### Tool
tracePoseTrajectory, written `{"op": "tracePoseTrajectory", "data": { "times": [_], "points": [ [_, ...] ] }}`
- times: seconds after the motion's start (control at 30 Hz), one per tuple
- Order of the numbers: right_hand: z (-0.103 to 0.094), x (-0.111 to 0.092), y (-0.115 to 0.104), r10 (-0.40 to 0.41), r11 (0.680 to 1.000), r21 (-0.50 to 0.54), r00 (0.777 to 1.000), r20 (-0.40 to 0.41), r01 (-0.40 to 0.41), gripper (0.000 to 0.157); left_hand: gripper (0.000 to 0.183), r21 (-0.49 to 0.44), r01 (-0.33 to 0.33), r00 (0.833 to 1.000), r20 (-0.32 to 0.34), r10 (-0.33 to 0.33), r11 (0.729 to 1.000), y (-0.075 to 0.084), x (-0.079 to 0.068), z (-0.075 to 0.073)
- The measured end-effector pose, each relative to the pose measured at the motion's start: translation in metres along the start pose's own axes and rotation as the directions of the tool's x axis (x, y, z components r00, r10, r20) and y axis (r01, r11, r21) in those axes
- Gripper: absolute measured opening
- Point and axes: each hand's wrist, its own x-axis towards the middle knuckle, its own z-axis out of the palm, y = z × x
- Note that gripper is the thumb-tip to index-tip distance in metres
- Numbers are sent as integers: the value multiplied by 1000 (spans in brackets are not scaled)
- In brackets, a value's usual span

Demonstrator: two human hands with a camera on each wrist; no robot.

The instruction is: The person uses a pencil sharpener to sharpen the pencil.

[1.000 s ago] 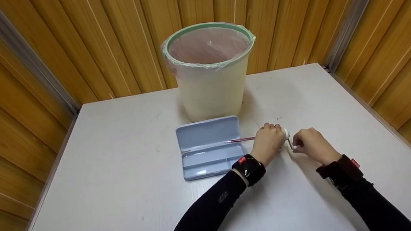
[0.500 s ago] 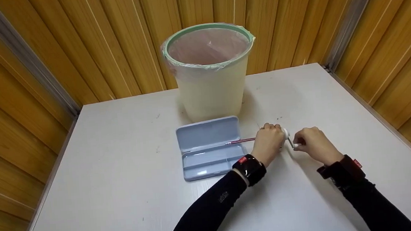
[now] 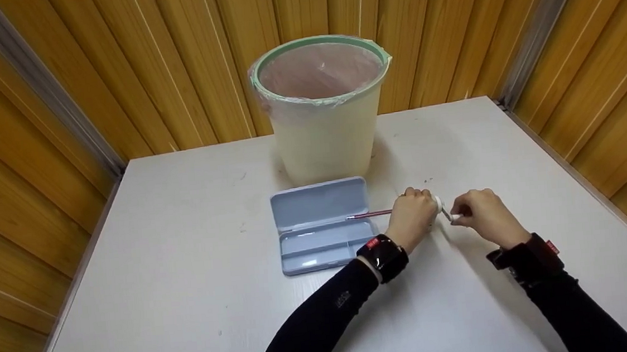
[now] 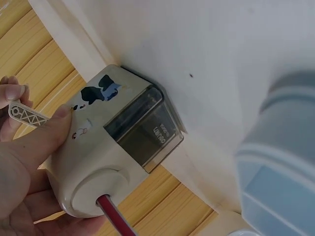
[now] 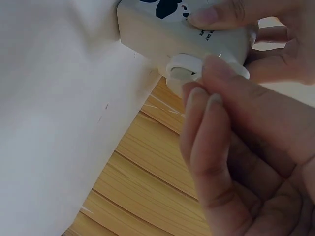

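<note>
My left hand [image 3: 412,213] grips a white crank pencil sharpener [image 4: 93,142], its thumb lying along the printed top. In the head view that hand covers most of the sharpener. A red pencil [image 3: 371,214] sticks out of the sharpener's front hole, pointing left over the open pencil case [image 3: 318,203]. My right hand [image 3: 487,215] pinches the white knob [image 3: 455,217] of the crank between thumb and fingers. The left wrist view shows the ribbed crank arm [image 4: 27,115] and a clear shavings drawer [image 4: 152,132]; shavings cannot be made out.
Behind the pale blue case stands a cream bin [image 3: 325,141] with a green rim and a plastic liner. All of it rests on a white table [image 3: 185,253]. Wood-look panels [image 3: 182,69] enclose the back and both sides.
The right hand has shifted slightly up and to the right, and the crank knob has swung with it. The left hand, sharpener and pencil stay nearly in place.
</note>
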Motion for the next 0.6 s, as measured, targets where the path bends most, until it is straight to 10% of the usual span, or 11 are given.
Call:
{"op": "tracePoseTrajectory", "data": {
  "times": [0.6],
  "points": [
    [-16,11,0,21,997,76,1000,21,-22,5,13,-8,-33,999,5,33,999,-5,1,-1]
  ]
}}
